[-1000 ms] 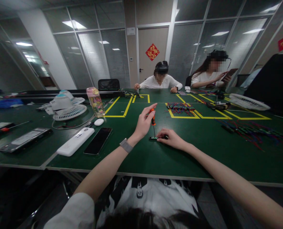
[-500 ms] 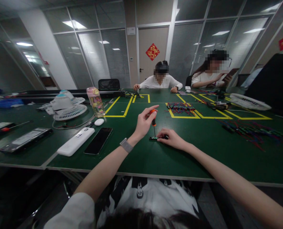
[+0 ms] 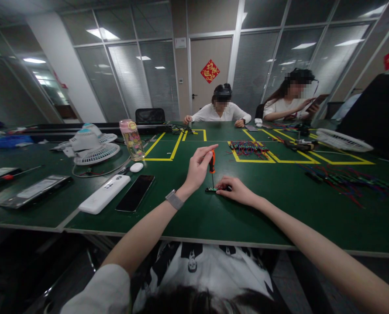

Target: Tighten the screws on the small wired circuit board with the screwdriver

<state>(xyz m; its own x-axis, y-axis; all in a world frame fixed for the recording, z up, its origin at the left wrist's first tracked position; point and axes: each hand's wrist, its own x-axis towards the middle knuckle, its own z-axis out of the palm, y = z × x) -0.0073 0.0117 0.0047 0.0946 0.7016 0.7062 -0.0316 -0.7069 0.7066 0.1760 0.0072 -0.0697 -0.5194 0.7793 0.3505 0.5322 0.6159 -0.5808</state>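
Note:
My left hand (image 3: 197, 168) pinches the orange and black handle of a small screwdriver (image 3: 211, 165), held upright with its tip down on a small green part (image 3: 211, 189) lying on the green table (image 3: 214, 213). My right hand (image 3: 236, 190) rests on the table just right of the part, fingers closed on its end and holding it down. A grey watch band sits on my left wrist.
To the left lie a black phone (image 3: 135, 192), a white power bank (image 3: 104, 193), a white mouse (image 3: 136, 167), a pink-capped bottle (image 3: 132, 139) and small fans (image 3: 94, 150). Bundles of coloured wires (image 3: 246, 148) lie inside yellow tape. Two people sit at the far side.
My left fingers have shifted on the screwdriver handle, which has turned so that more black shows. My right hand and the part have stayed put.

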